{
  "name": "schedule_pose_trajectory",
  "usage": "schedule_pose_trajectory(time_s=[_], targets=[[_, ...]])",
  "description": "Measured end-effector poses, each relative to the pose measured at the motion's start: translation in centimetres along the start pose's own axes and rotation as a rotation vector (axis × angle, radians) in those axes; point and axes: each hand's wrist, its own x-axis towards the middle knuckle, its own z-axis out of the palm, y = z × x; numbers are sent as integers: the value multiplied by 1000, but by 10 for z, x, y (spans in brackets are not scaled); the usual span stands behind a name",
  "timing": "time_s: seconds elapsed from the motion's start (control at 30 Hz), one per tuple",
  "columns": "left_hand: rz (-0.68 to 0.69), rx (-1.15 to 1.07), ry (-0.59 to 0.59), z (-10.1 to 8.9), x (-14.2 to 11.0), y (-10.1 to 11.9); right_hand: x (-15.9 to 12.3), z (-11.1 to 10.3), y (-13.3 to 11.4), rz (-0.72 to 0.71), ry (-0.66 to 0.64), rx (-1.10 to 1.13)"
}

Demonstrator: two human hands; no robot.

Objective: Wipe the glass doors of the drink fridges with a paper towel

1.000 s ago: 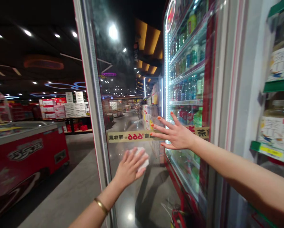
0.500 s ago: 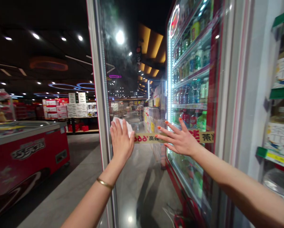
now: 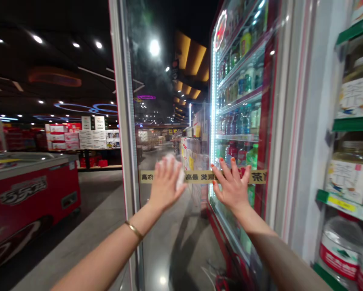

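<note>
A glass door (image 3: 160,242) in a silver frame stands before me, with a printed strip (image 3: 196,177) of reversed characters running across it. My left hand (image 3: 165,190), with a gold bangle on its wrist, presses a white tissue (image 3: 180,178) flat against the glass over the strip. Most of the tissue is hidden under the palm and fingers. To its right, my right hand (image 3: 233,188) lies on or very close to the pane, fingers spread, with nothing in it. Its orange-nailed fingertips reach above the strip.
Through or reflected in the glass, a lit drinks cooler (image 3: 242,101) shows bottles on shelves. Jars (image 3: 348,169) and large bottles (image 3: 340,246) fill green-edged shelves close on the right. A red chest freezer (image 3: 36,198) and stacked boxes (image 3: 92,135) stand to the left.
My left hand has moved right along the glass with the tissue, away from the door frame. My right hand has turned more upright, its fingers now pointing up. The view has shifted slightly right.
</note>
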Motion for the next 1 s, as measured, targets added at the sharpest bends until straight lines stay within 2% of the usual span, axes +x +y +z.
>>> schedule_pose_trajectory(time_s=[0.07, 0.13, 0.17, 0.2, 0.3, 0.33, 0.37, 0.47, 0.5, 0.53, 0.57, 0.67, 0.7, 0.73, 0.83, 0.87, 0.93, 1.0], targets=[[246, -60, -102, 2, -5, 16, -3, 0, 0, 19, 0, 3], [341, -78, -152, 2, 0, 17, -11, -1, 1, 22, -16, 6], [334, -77, -152, 3, 7, 12, -17, -1, 2, 12, -30, 10], [268, -61, -130, 5, 17, 7, -24, -1, 2, -2, -47, 15], [-80, 35, 6, 15, 48, 6, -47, 1, 1, -4, -83, 1], [-67, 44, 20, 18, 53, 12, -54, 1, 0, 15, -83, -16], [52, 34, 4, 22, 55, 21, -61, 2, 0, 42, -74, -35], [658, -56, -131, 26, 61, 40, -78, 4, -4, 137, -39, -88], [757, -72, -155, 25, 68, 41, -82, 4, -5, 160, -37, -101], [752, -71, -160, 25, 80, 40, -86, 4, -5, 174, -41, -111], [656, -60, -141, 25, 94, 38, -90, 4, -6, 176, -48, -117], [217, -36, 7, 29, 133, 41, -98, 4, -7, 146, -36, -97], [189, -50, 43, 32, 140, 48, -100, 4, -7, 139, -14, -82], [262, -75, 54, 35, 142, 57, -102, 5, -7, 133, 11, -66], [786, -153, -41, 41, 143, 82, -106, 5, -7, 111, 77, -34], [881, -162, -72, 41, 147, 85, -107, 6, -7, 107, 85, -30], [868, -167, -90, 41, 165, 85, -109, 7, -8, 111, 91, -24], [663, -156, -70, 41, 187, 84, -111, 7, -8, 125, 98, -10]])
